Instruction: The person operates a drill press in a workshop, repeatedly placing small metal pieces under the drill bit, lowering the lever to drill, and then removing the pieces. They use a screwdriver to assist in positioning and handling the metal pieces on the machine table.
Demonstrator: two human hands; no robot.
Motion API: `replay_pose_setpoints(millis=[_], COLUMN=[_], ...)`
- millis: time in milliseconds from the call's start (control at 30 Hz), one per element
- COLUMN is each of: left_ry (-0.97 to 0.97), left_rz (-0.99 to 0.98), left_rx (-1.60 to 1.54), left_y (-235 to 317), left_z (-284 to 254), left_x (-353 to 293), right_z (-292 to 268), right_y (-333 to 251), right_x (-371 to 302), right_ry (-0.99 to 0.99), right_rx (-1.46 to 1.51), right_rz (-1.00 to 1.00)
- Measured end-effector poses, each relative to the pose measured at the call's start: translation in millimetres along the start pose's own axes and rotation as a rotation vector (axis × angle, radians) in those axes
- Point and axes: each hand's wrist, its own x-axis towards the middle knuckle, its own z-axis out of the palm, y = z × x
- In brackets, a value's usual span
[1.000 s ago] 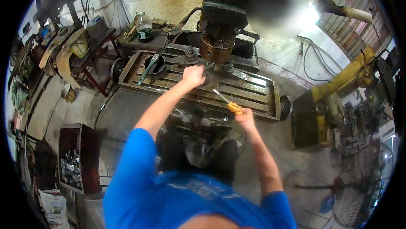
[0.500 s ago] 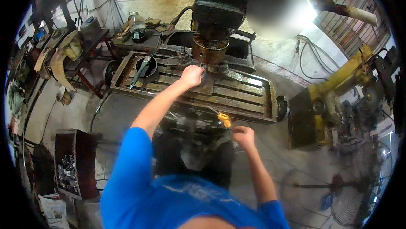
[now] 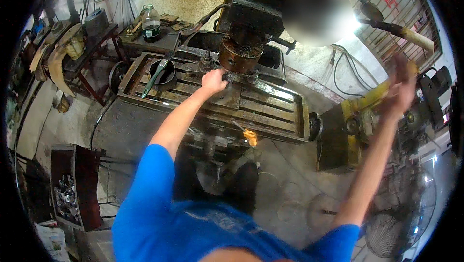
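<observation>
Right hand (image 3: 400,90) up high and blurred; I can't tell how far its fingers open or whether they hold anything! Below, the yellow-handled tool (image 3: 250,137) sits untouched by the near edge of the slotted milling table (image 3: 270,113), support unclear; a bump might drop it. Farther in, left hand (image 3: 214,82), fingers curled at a small metal part (image 3: 231,76), grip hidden. Close above, the spindle (image 3: 240,55): should it turn or descend, those fingers could be caught.
</observation>
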Motion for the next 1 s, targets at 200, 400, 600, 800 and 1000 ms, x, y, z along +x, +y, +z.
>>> replay_pose_setpoints(millis=[200, 400, 600, 800, 1000], left_ry=[-0.048, -0.047, 0.023, 0.041, 0.049], left_rz=[-0.019, -0.061, -0.02, -0.014, 0.003], left_rx=[-0.048, -0.008, -0.028, -0.054, -0.021], left_y=[15, 7, 8, 13, 11], left_z=[-1, 3, 13, 12, 9], left_x=[6, 5, 8, 8, 3], right_z=[-23, 1, 11, 22, 14], right_y=[-51, -36, -43, -43, -49], right_x=[70, -59, -76, -97, -71], right_ry=[0.127, 0.098, 0.138, 0.223, 0.145], right_rx=[0.272, 0.246, 0.181, 0.148, 0.057], right_rz=[-0.01, -0.092, -0.056, -0.039, -0.045])
